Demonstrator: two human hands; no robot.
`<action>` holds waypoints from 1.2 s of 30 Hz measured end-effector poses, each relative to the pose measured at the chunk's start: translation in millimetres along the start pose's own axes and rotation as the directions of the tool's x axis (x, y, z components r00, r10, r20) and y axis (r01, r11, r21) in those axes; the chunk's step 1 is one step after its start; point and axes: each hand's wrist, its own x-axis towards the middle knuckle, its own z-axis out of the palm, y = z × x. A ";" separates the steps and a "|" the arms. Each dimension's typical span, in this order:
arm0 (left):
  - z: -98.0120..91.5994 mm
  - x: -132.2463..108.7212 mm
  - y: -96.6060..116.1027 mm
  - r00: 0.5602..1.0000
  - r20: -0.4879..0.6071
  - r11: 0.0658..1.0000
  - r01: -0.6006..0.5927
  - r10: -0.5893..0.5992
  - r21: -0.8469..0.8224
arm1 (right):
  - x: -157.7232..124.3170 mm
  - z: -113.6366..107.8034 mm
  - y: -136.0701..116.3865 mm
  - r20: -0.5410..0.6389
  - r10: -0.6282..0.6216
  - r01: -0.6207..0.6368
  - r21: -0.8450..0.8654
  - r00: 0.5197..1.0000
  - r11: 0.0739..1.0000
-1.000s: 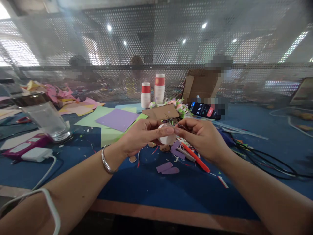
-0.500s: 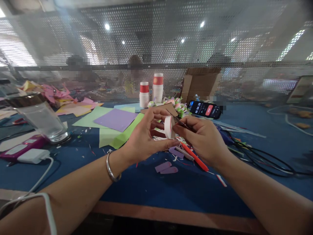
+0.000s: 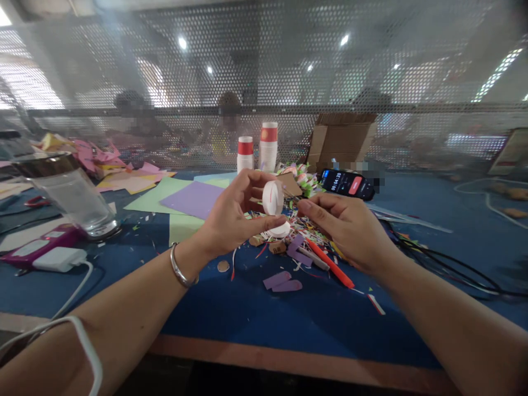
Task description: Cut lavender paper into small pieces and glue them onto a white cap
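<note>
The left hand's [image 3: 229, 223] half-curled grip held a round white paper piece [image 3: 272, 198]; the right hand's [image 3: 346, 223] narrow grip pinched a slim dark tool [image 3: 294, 196] above the worktop [image 3: 247, 313].

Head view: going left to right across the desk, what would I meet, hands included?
Glass container → silver bracelet on the left wrist → left hand, with a white round piece in its grip → right hand → black cables.

White disc [image 3: 273, 198], red-streaked; purple sheet [image 3: 193, 198]; pale-green sheet [image 3: 144, 201]; white cups [image 3: 268, 151], red-banded; blue tabletop [image 3: 231, 313].
</note>
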 end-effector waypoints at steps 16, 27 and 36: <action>-10.5 -1.8 2.0 0.995 0.091 0.986 -0.050 0.035 0.161 | 3.4 -6.4 -0.4 0.037 -0.027 0.036 -0.282 0.999 0.959; -17.1 -1.2 -3.5 0.992 0.128 0.996 -0.001 -0.011 0.088 | 2.9 -7.4 -2.6 0.086 -0.050 0.075 -0.316 0.995 0.946; -18.1 -0.4 -1.7 0.990 0.140 0.996 -0.022 0.009 0.090 | 3.0 -8.0 -3.1 0.094 -0.023 0.050 -0.293 0.995 0.955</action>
